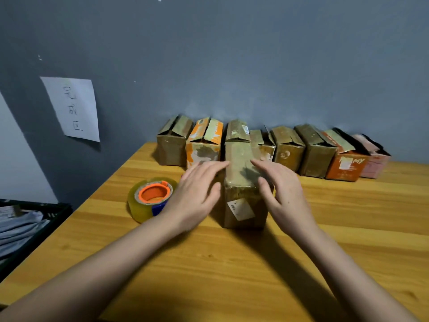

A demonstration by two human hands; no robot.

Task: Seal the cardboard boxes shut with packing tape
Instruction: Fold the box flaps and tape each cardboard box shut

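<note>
So it's a wooden desk [301, 240] pushed against a grey-blue wall [232, 54], with a handwritten paper sign [72, 108] taped up at the left of the frame. A row of boxes [290, 149] with loose flaps lines the back edge. Mid-frame sits one brown box [242, 189], top shiny with tape, white label on its near end. Left hand [197, 194] and right hand [283, 194] flank it, grip loose, fingers straight, holding nothing. Tape roll [151, 198] sits just left.
</note>
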